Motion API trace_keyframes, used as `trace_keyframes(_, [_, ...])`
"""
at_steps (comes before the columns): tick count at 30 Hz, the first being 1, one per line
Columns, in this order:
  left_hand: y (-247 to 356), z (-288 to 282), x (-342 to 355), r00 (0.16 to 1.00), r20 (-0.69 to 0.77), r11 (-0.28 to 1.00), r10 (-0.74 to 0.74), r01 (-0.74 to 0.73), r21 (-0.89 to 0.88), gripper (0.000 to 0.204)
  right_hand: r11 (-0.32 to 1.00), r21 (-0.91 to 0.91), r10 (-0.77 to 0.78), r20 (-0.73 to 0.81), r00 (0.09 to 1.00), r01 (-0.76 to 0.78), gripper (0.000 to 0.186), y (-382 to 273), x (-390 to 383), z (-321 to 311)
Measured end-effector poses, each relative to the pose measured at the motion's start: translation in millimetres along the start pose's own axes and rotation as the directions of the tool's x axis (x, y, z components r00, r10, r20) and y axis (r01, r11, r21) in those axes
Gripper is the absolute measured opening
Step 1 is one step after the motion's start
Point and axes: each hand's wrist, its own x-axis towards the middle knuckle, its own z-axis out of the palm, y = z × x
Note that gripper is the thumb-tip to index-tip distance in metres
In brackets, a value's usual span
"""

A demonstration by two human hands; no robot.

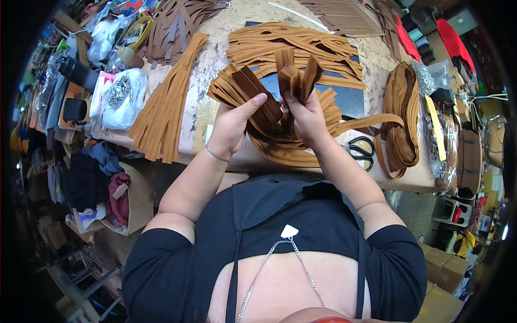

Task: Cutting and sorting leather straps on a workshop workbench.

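Observation:
A thick bundle of tan zipper tape strips [256,94] bends in a loop between my hands, above the near edge of the table. My left hand [232,124] is closed around its left part, thumb lying along a darker brown face. On the other side, my right hand [307,116] grips the upright folded ends, fingers partly hidden behind them. Beyond the hands lies a pile of similar tan strips [293,43] on a dark flat board [353,102]. One tape runs from beside my right hand to a wound hank of zipper tape [404,113].
Black-handled scissors [361,151] lie near my right forearm. A fan of tan strips [172,102] overhangs the table's front left edge. Brown strips [175,27] lie farther back. Plastic-wrapped goods [124,99] crowd the left side, and packed bundles [444,145] line the right.

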Motion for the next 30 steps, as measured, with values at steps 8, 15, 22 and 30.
trace_keyframes(8, [0.5, 0.7, 0.0, 0.999, 0.043, 0.999, 0.03, -0.028, -0.036, 0.035, 0.836, -0.483, -0.207, 0.166, 0.964, 0.262, 0.031, 13.4, 9.9, -1.4])
trace_keyframes(15, [1.8, 5.7, 1.6, 0.998, 0.034, 0.998, 0.06, -0.06, 0.003, 0.035, 0.969, -0.179, -0.17, 0.012, 0.985, 0.17, 0.033, 5.0, -1.6, 2.7])
trace_keyframes(22, [0.6, 4.4, 1.3, 0.998, 0.045, 0.995, 0.051, -0.054, 0.078, 0.034, 0.953, -0.197, -0.234, 0.008, 0.972, 0.231, 0.025, 2.1, -1.5, 4.9])
trace_keyframes(30, [-1.8, 17.6, -1.2, 0.994, 0.044, 0.995, 0.1, -0.1, 0.01, 0.031, 0.888, -0.412, -0.147, 0.167, 0.975, 0.204, 0.027, -3.7, -5.9, -6.9])
